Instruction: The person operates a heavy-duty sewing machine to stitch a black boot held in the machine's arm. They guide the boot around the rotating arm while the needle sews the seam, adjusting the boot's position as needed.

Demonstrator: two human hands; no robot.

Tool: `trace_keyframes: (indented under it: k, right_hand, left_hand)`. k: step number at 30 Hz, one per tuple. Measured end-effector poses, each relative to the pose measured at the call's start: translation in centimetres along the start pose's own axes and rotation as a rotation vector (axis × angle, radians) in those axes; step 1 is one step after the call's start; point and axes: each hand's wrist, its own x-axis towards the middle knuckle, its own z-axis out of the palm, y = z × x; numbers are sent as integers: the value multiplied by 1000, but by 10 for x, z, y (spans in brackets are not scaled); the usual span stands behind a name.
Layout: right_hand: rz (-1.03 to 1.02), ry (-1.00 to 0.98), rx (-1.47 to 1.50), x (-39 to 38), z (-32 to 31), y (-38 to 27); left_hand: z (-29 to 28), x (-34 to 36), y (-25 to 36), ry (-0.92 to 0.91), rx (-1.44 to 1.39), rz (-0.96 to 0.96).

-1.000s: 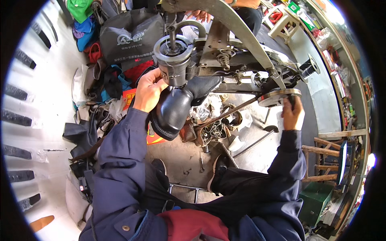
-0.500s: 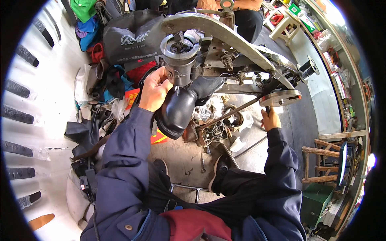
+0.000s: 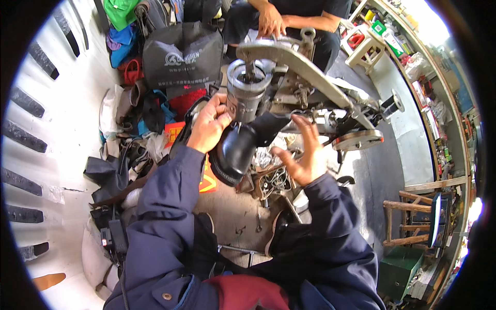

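Note:
A black leather shoe (image 3: pixel 233 155) hangs toe-down under the round metal head (image 3: pixel 248 93) of a hand-cranked shoe-patching machine. My left hand (image 3: pixel 206 126) is closed on the shoe's upper edge, right beside the machine head; its fingertips are partly hidden. Fingers spread, my right hand (image 3: pixel 306 155) is lifted to the right of the shoe, near its heel end. I cannot tell whether its fingertips touch the shoe. The hand wheel (image 3: pixel 358 140) of the machine has no hand on it.
Across the machine sits another person, whose hand (image 3: pixel 271 20) is near the machine arm. A dark bag (image 3: pixel 181 57) and scraps lie left. Loose parts and a wrench (image 3: pixel 259 219) are on the floor. A wooden stool (image 3: pixel 408 217) and shelves stand right.
My right hand has left the wheel and moved left and up to the shoe, its fingers spreading. My left hand stays at the shoe. The other person's hands show more now.

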Motion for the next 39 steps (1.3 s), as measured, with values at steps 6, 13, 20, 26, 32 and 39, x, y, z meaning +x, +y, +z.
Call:
trace_keyframes:
  k: [6,13,20,26,32,39]
  right_hand:
    - [-69,15,-121,31,35,-32]
    - [97,-67,-288,36,53,-38]
    - [29,59,-199,37,57,-38]
    - [-54,183,-217,33,56,-9]
    - [282,-5,-461,51,68,14]
    - [317,47,-476,62,73,17]
  left_hand:
    - [0,-4,0,87,124,-34]
    - [-2,-12,5,101,285,-91]
    - [0,-15,6,105,247,-77]
    - [-2,-15,1,106,272,-73]
    - [-5,-15,-7,62,112,-72]
    - [-13,-8,-17,16,80,-155]
